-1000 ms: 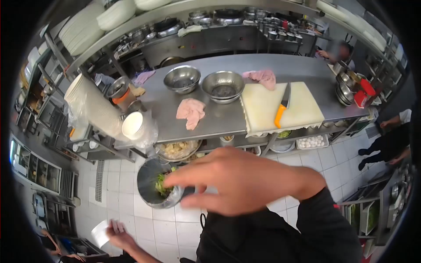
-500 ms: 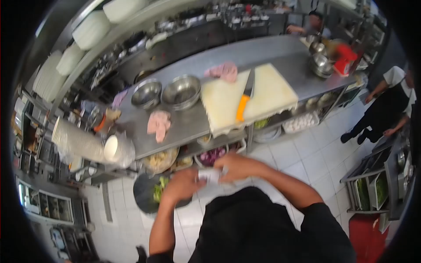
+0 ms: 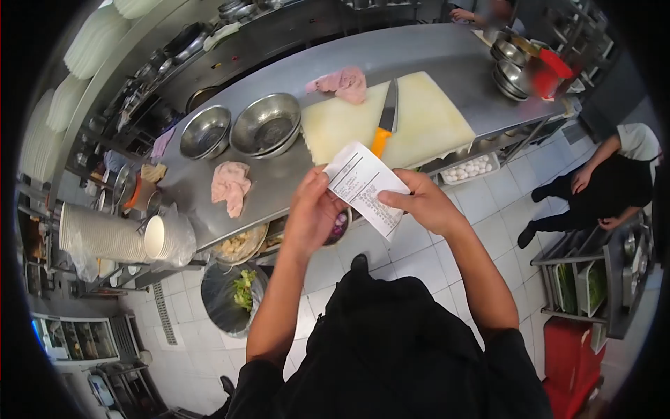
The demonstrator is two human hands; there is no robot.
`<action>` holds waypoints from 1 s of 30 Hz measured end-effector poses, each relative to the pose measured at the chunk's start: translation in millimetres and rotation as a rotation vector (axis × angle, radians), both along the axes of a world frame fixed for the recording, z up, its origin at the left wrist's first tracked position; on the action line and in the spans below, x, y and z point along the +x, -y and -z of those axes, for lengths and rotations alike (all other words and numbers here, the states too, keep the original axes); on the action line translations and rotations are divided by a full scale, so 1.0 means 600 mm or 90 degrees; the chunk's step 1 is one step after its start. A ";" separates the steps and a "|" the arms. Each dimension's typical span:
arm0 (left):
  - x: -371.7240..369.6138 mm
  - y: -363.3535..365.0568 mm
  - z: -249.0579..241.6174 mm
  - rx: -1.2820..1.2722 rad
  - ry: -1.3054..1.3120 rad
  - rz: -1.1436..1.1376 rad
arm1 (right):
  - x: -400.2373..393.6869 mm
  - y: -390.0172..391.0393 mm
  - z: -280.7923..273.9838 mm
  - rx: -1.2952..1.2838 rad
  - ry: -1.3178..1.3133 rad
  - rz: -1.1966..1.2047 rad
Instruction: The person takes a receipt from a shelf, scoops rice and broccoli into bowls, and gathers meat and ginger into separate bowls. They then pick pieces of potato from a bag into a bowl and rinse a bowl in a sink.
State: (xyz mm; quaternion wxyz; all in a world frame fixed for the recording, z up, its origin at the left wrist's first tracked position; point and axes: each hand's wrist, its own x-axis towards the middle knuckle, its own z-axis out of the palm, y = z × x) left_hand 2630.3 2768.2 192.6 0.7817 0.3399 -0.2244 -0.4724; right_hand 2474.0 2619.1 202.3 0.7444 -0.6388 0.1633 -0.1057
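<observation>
A white printed receipt (image 3: 363, 185) is spread out between my two hands, tilted, with its text facing up. My right hand (image 3: 420, 202) pinches its right side, thumb on top of the paper. At the left edge, my left hand (image 3: 315, 209) grips the paper near its upper corner, with part of the fingers behind it. Beyond the receipt lies a cutting board (image 3: 433, 115) on the steel counter. A knife with an orange handle (image 3: 380, 142) rests on the board, its handle end partly covered by the paper.
On the steel counter (image 3: 279, 188) are metal bowls (image 3: 266, 124), pink cloths (image 3: 230, 187) and stacked paper cups (image 3: 105, 232). A lined bin (image 3: 230, 307) with green scraps stands on the floor. At right is a person (image 3: 593, 181) beside a shelf rack (image 3: 583, 286). Eggs (image 3: 469, 169) sit underneath.
Both hands have risen away from my body toward the counter, and the paper is now unfolded and faces me. The view has shifted slightly downward.
</observation>
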 end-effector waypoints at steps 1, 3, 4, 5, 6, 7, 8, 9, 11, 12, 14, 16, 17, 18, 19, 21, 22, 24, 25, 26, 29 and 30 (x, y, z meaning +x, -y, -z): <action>-0.006 0.019 0.007 0.003 -0.019 0.008 | 0.007 0.007 -0.001 0.003 -0.005 0.006; -0.003 0.049 0.010 0.029 -0.028 0.044 | 0.023 0.019 -0.008 -0.020 -0.015 0.020; 0.002 0.066 0.005 0.026 -0.062 0.063 | 0.031 0.022 -0.012 -0.027 -0.020 0.027; 0.011 0.085 -0.004 0.025 -0.095 0.081 | 0.038 0.025 -0.015 -0.024 -0.026 0.037; 0.021 0.101 -0.015 0.024 -0.128 0.100 | 0.045 0.028 -0.020 -0.020 -0.033 0.047; 0.035 0.115 -0.023 0.011 -0.129 0.113 | 0.052 0.031 -0.024 -0.017 -0.038 0.058; 0.048 0.130 -0.030 -0.002 -0.131 0.126 | 0.057 0.034 -0.031 -0.024 -0.048 0.067; 0.058 0.141 -0.035 -0.014 -0.134 0.139 | 0.060 0.035 -0.039 -0.030 -0.059 0.076; 0.066 0.159 -0.049 -0.024 -0.146 0.129 | 0.065 0.039 -0.048 -0.061 -0.070 0.096; 0.070 0.167 -0.054 -0.029 -0.151 0.121 | 0.067 0.041 -0.049 -0.085 -0.069 0.107; 0.082 0.180 -0.060 -0.034 -0.161 0.129 | 0.069 0.042 -0.057 -0.113 -0.077 0.137; 0.089 0.192 -0.072 -0.034 -0.159 0.131 | 0.071 0.042 -0.069 -0.124 -0.089 0.177; 0.091 0.198 -0.081 -0.034 -0.153 0.129 | 0.072 0.049 -0.072 -0.133 -0.098 0.184; 0.092 0.205 -0.090 -0.033 -0.149 0.124 | 0.070 0.057 -0.075 -0.140 -0.108 0.188; 0.093 0.213 -0.096 -0.037 -0.145 0.131 | 0.069 0.064 -0.075 -0.146 -0.120 0.189; 0.097 0.229 -0.107 -0.046 -0.134 0.137 | 0.072 0.082 -0.075 -0.157 -0.109 0.200; 0.096 0.238 -0.109 -0.046 -0.133 0.133 | 0.073 0.093 -0.075 -0.162 -0.103 0.203; 0.092 0.262 -0.115 -0.047 -0.129 0.124 | 0.072 0.121 -0.074 -0.163 -0.075 0.191; 0.089 0.274 -0.118 -0.049 -0.130 0.123 | 0.069 0.136 -0.072 -0.163 -0.063 0.185; 0.083 0.286 -0.121 -0.051 -0.132 0.119 | 0.065 0.150 -0.072 -0.167 -0.061 0.180; 0.060 0.322 -0.127 -0.055 -0.135 0.095 | 0.049 0.198 -0.081 -0.196 -0.048 0.142; 0.053 0.335 -0.133 -0.051 -0.130 0.088 | 0.039 0.216 -0.083 -0.206 -0.036 0.125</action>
